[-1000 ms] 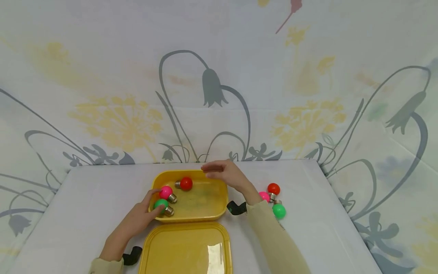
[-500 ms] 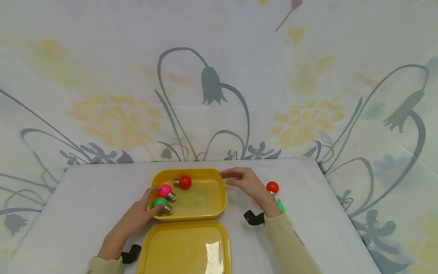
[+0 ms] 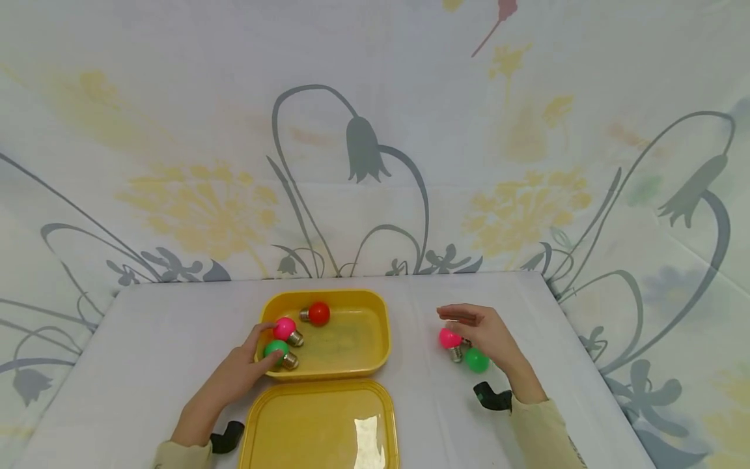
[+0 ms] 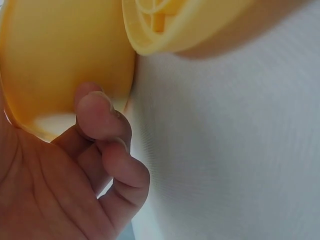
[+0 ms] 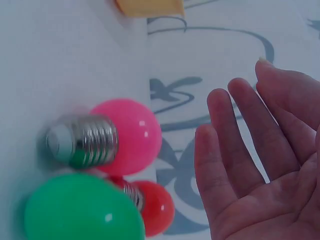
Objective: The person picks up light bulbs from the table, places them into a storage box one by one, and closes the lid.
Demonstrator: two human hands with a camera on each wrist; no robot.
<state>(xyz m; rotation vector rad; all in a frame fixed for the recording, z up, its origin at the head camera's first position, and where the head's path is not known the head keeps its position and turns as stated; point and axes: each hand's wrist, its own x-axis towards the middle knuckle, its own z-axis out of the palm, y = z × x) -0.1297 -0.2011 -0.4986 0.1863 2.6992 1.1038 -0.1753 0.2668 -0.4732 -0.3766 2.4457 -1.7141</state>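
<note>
Pink glass or plastic, cannot tell which: the loose pink light bulb lies on the white table, to the right of the yellow plastic box and well apart from it.

Key relation: right hand hangs directly over this loose cluster, fingertips pointing left towards the box. Pink bulb sits below the fingers and a little to the person's side of the tips. Its long axis runs across them, globe towards the wall, screw base towards the person. Right wrist view: fingers long, slightly parted, nothing held, a gap between them and the bulbs.

Loose green light bulb is just beside the pink one, under the heel of the hand. Loose red light bulb is masked by the hand in the head view; from the wrist it shows past the green globe, its base turned in towards the other two.

Left hand is at the far end of the box, index and thumb reaching over the left rim beside the boxed pink bulb and boxed green bulb. Whether it grips the rim or merely rests there, cannot tell.

Judgement: right hand is much the nearer; any pick-up of the pink bulb would call for a descent, closing across its axis, without nudging green.
</note>
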